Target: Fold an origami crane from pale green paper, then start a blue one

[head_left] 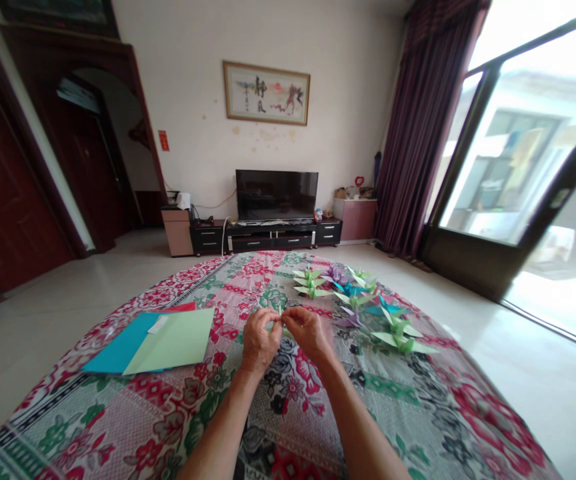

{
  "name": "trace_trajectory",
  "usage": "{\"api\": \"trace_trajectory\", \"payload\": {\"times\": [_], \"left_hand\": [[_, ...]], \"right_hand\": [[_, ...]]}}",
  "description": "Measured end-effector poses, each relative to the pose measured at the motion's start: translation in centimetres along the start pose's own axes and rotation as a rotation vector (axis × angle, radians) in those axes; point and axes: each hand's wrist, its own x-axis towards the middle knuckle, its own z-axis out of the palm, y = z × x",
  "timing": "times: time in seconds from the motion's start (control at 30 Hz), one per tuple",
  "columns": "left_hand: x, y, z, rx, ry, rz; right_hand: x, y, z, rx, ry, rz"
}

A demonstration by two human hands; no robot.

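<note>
Two bare hands meet over the middle of a round table (368,427) spread with a flowered cloth; the left hand (262,340) and the right hand (309,330) each pinch, thumb against fingers, a small piece of pale green paper (281,311); the paper sits at the touching fingertips, neither hand nearer; a thin tip points up between them, but fingers cover most of it, so its full long axis cannot be told; rightward, toward the table's far right edge and nearer the right hand, stand folded paper cranes (313,288) in green, purple and blue, loosely in rows; leftward, near the left edge and closer to the left hand, flat sheets (178,343) overlap, light green over blue, red showing behind, a small pale slip (158,325) on top; beyond the far edge, a television (277,195) stands against the wall.
</note>
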Motion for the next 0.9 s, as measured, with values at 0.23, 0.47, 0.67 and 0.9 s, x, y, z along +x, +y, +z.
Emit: {"api": "trace_trajectory", "payload": {"times": [0.23,0.47,0.67,0.9], "left_hand": [[0.0,0.1,0.0,-0.029,-0.022,-0.007],[-0.1,0.3,0.0,-0.039,-0.007,-0.070],[0.1,0.4,-0.2,-0.060,0.035,-0.141],[0.1,0.3,-0.2,-0.045,0.047,-0.119]], "right_hand": [[-0.3,-1.5,-0.5,-0.161,0.037,-0.068],[-0.3,-1.8,-0.4,-0.147,0.008,-0.048],[-0.2,-1.7,-0.6,0.030,0.034,0.041],[-0.2,-0.9,-0.3,0.006,0.003,0.085]]}}
